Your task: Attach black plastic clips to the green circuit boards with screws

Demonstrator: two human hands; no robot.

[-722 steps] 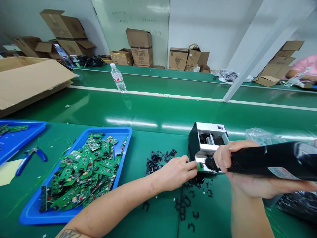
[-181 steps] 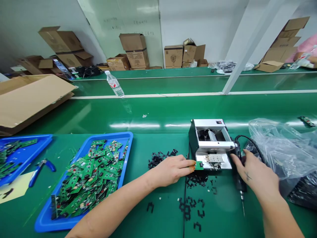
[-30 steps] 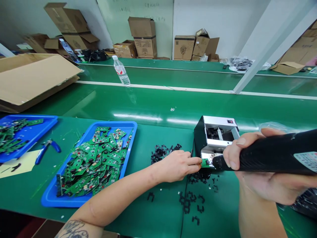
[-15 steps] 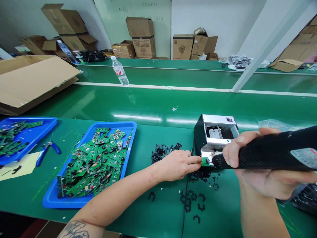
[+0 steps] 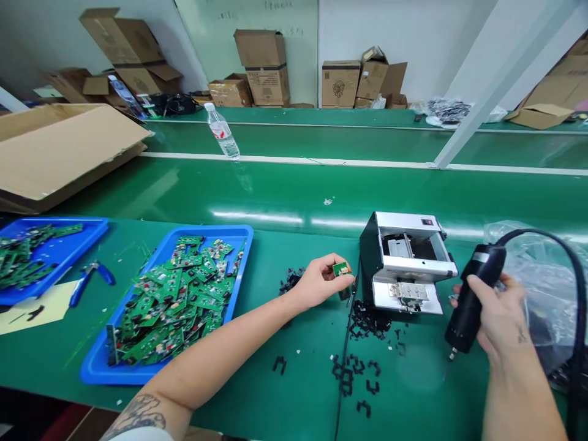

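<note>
My left hand [image 5: 324, 280] pinches a small green circuit board [image 5: 341, 269] between thumb and fingers, just left of the silver and black machine [image 5: 404, 266]. In my right hand [image 5: 498, 309] is a black electric screwdriver [image 5: 473, 300], its tip pointing down over the mat to the right of the machine. A metal fixture [image 5: 410, 293] shows at the machine's front. Small black plastic clips [image 5: 370, 321] are heaped below the machine, with several loose ones scattered nearer me. Another pile of black clips [image 5: 291, 279] is partly hidden by my left hand.
A blue tray [image 5: 248, 245] heaped with green boards is on the left, another blue tray [image 5: 103, 228] beyond it. Blue pliers [image 5: 82, 285] lie between them. A water bottle [image 5: 223, 131] stands behind; a clear plastic bag [image 5: 551, 282] and the screwdriver's cable [image 5: 574, 263] are at right.
My left hand has lifted a board away from the machine's fixture, up and to the left. The screwdriver has moved off the fixture to the right and tipped from level to pointing down.
</note>
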